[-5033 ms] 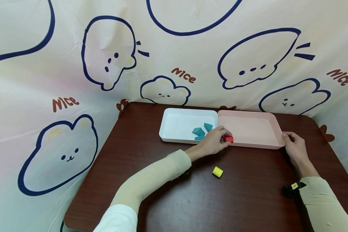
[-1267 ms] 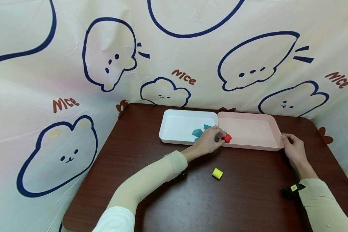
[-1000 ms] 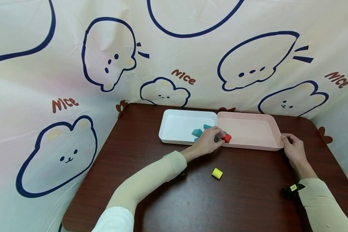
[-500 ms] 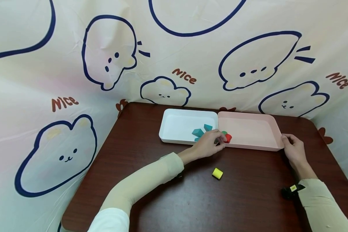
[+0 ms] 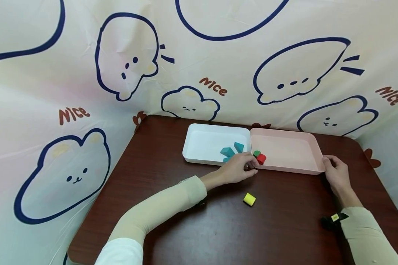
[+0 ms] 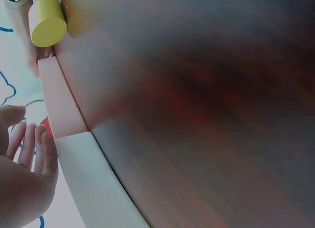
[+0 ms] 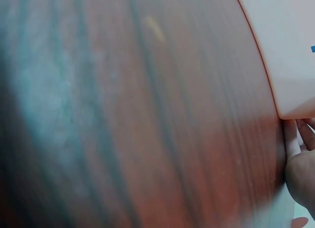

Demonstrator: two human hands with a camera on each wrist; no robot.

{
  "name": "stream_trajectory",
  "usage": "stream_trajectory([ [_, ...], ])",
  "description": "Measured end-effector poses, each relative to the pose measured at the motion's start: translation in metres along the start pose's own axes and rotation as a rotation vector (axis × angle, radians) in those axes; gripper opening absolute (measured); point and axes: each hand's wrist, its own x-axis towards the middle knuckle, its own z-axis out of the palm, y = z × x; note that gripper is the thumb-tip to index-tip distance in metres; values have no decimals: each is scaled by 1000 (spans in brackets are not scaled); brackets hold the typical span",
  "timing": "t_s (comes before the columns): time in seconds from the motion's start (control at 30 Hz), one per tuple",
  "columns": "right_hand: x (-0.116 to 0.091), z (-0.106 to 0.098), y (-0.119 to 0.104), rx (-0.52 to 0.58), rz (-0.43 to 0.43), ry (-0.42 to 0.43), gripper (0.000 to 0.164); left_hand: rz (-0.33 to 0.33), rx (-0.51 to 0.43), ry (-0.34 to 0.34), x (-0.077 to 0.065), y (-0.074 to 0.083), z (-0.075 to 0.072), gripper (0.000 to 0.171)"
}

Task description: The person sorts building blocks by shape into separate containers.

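Observation:
In the head view my left hand (image 5: 237,168) hovers at the front rim where the two trays meet, fingers loosely bent around nothing. The left wrist view shows this hand (image 6: 27,174) with its fingers apart from the thumb. Just beyond the fingertips, a red cylinder (image 5: 261,159) and a green cylinder (image 5: 257,153) sit in the left front corner of the pink tray (image 5: 286,147). At the tray's right front corner, my right hand (image 5: 337,175) holds the wall with thumb and fingers. A yellow cylinder (image 5: 249,199) lies on the table in front of the trays.
Left of the pink tray, a white tray (image 5: 205,143) adjoins it and holds several teal blocks (image 5: 227,152), partly hidden by my left hand. The dark wooden table (image 5: 252,235) backs onto a cartoon-printed curtain (image 5: 232,59).
My left hand placed the red cylinder in the pink tray and let go. It has drawn back toward the front left, exposing the green cylinder. My right hand stays at the tray corner.

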Motion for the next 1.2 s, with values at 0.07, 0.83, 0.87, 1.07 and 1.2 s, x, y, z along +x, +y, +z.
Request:
stream_trajectory([
  [0.07, -2, 1, 2, 15, 4, 6, 52, 1, -4, -14, -2, 1, 1, 19],
  [0.83, 2, 1, 2, 6, -6, 4, 53, 94, -91, -312, -51, 9, -7, 39],
  [0.87, 2, 1, 2, 7, -7, 4, 53, 93, -88, -325, -52, 9, -7, 41],
  [1.07, 1, 1, 0, 19, -16, 15, 52, 90, -53, -362, -58, 6, -5, 41],
  [1.2, 1, 1, 1, 27, -27, 23, 51, 79, -50, -368, -61, 5, -4, 38],
])
